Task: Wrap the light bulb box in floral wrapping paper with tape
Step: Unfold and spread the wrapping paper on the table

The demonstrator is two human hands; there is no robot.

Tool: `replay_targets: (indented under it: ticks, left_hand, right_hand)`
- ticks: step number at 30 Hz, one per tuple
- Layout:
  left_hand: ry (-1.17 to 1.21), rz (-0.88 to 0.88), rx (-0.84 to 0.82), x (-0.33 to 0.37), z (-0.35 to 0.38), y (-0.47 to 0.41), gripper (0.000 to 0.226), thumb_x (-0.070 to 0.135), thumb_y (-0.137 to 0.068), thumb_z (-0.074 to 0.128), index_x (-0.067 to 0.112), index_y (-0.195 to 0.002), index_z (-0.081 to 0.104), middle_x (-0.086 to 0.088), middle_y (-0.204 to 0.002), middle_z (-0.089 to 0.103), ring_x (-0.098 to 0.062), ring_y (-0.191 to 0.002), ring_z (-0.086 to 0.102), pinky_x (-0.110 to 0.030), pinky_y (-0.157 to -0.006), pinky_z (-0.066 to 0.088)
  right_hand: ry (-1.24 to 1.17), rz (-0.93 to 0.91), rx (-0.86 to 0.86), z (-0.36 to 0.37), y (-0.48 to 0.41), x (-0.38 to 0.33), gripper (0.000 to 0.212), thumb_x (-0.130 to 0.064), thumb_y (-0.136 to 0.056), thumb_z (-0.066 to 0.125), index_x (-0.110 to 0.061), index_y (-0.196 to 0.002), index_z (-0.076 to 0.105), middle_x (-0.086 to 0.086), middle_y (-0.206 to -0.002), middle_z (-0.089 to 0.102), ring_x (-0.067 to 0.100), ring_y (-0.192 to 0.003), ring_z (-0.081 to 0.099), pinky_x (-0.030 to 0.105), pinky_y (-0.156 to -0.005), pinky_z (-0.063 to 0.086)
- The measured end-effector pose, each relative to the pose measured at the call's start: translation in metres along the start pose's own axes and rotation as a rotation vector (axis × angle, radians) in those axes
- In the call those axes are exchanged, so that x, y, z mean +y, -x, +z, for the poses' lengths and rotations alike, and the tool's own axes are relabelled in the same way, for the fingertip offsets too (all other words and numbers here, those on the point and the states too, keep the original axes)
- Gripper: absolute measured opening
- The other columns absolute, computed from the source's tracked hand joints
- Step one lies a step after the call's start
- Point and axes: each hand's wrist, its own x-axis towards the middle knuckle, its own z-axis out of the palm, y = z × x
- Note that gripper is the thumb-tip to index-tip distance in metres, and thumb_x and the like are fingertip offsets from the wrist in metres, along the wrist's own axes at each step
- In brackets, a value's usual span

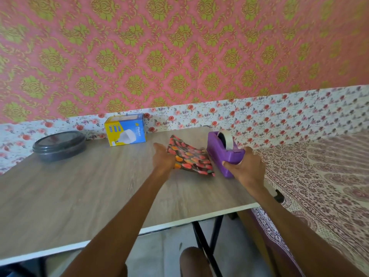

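Note:
A blue and yellow light bulb box (pixel 126 129) stands upright at the back of the wooden table (pixel 79 186), against the wall. A folded piece of dark floral wrapping paper (pixel 191 160) lies right of centre. My left hand (pixel 162 158) grips its left edge, fingers curled under the paper. Just right of the paper sits a purple tape dispenser (pixel 224 152) holding a roll of clear tape (pixel 225 139). My right hand (pixel 245 164) grips the dispenser's near end.
A dark round lidded container (pixel 59 145) sits at the back left of the table. A bed with a patterned sheet (pixel 323 176) lies beside the table's right edge. The table's near edge (pixel 139 230) runs across the lower view.

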Motion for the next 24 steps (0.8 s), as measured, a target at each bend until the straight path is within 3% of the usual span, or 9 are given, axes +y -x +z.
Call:
replay_targets:
  ticks: [3,5,8,10,12,14,19,22,24]
  left_hand:
    - [-0.043,0.014,-0.008,-0.011,-0.021,0.004,0.017,0.01,-0.092,0.054,0.013,-0.105,0.044,-0.01,-0.099,0.059,-0.027,-0.088,0.065,-0.043,-0.075,0.061]
    - [-0.016,-0.015,-0.03,-0.019,-0.032,0.004,0.014,0.002,-0.092,0.051,0.016,-0.091,0.047,-0.012,-0.099,0.06,-0.025,-0.082,0.066,-0.04,-0.067,0.061]
    - [0.015,-0.027,-0.104,-0.023,-0.043,0.01,0.016,-0.001,-0.093,0.055,0.014,-0.093,0.051,-0.01,-0.1,0.059,-0.017,-0.071,0.064,-0.027,-0.049,0.055]
    - [0.047,0.007,-0.099,-0.027,-0.049,0.012,0.016,0.0,-0.092,0.057,0.013,-0.1,0.053,-0.008,-0.107,0.06,-0.016,-0.077,0.065,-0.024,-0.049,0.053]
    - [0.081,0.064,-0.059,-0.031,-0.057,0.011,0.02,0.0,-0.091,0.059,0.015,-0.104,0.055,-0.007,-0.113,0.062,-0.019,-0.09,0.067,-0.025,-0.053,0.053]
    - [0.112,0.112,-0.046,-0.033,-0.069,0.007,0.022,0.001,-0.09,0.06,0.02,-0.101,0.055,-0.007,-0.117,0.062,-0.02,-0.099,0.066,-0.031,-0.061,0.058]
    - [0.157,0.163,-0.03,-0.051,-0.107,-0.015,0.024,0.003,-0.091,0.061,0.026,-0.096,0.055,-0.007,-0.113,0.064,-0.02,-0.098,0.068,-0.042,-0.071,0.061]
    - [0.143,0.171,-0.035,-0.07,-0.131,-0.039,0.023,0.004,-0.091,0.061,0.024,-0.1,0.057,-0.005,-0.111,0.065,-0.02,-0.099,0.067,-0.047,-0.076,0.06]
    - [0.111,0.172,-0.045,-0.081,-0.148,-0.061,0.022,0.003,-0.09,0.062,0.022,-0.101,0.059,-0.002,-0.109,0.066,-0.02,-0.099,0.067,-0.051,-0.079,0.059]
  right_hand:
    - [0.012,-0.005,-0.007,0.003,0.005,-0.003,0.07,-0.05,-0.067,0.084,-0.008,-0.114,0.053,0.012,-0.102,0.068,0.033,-0.095,0.066,0.04,-0.083,0.052]
    - [0.008,0.012,-0.045,0.001,0.003,-0.005,0.072,-0.05,-0.067,0.084,-0.008,-0.115,0.051,0.013,-0.105,0.067,0.034,-0.096,0.066,0.04,-0.08,0.052]
    - [0.134,0.008,-0.095,-0.005,0.004,-0.015,0.083,-0.051,-0.069,0.083,-0.008,-0.128,0.043,0.017,-0.125,0.058,0.037,-0.112,0.058,0.043,-0.082,0.052]
    - [0.252,-0.129,0.032,-0.005,0.009,-0.031,0.085,-0.048,-0.074,0.079,-0.01,-0.139,0.039,0.017,-0.14,0.046,0.038,-0.125,0.045,0.049,-0.091,0.049]
    - [0.184,-0.315,0.11,0.001,0.015,-0.055,0.061,-0.037,-0.083,0.073,-0.009,-0.132,0.049,0.014,-0.131,0.051,0.034,-0.118,0.049,0.044,-0.086,0.049]
    - [-0.012,-0.389,-0.033,0.018,0.017,-0.082,0.035,-0.03,-0.089,0.067,-0.008,-0.116,0.061,0.011,-0.115,0.06,0.027,-0.105,0.058,0.035,-0.079,0.05]
    - [-0.246,-0.089,-0.494,0.092,0.008,-0.138,0.055,-0.047,-0.091,0.062,-0.01,-0.131,0.052,0.006,-0.131,0.058,0.023,-0.116,0.058,0.025,-0.08,0.039]
    - [-0.323,0.073,-0.556,0.138,-0.005,-0.163,0.063,-0.047,-0.082,0.071,-0.012,-0.13,0.051,0.006,-0.131,0.059,0.025,-0.111,0.062,0.029,-0.085,0.048]
    - [-0.279,0.085,-0.539,0.169,-0.014,-0.179,0.06,-0.043,-0.078,0.073,-0.011,-0.125,0.053,0.008,-0.125,0.06,0.027,-0.108,0.061,0.032,-0.085,0.05]
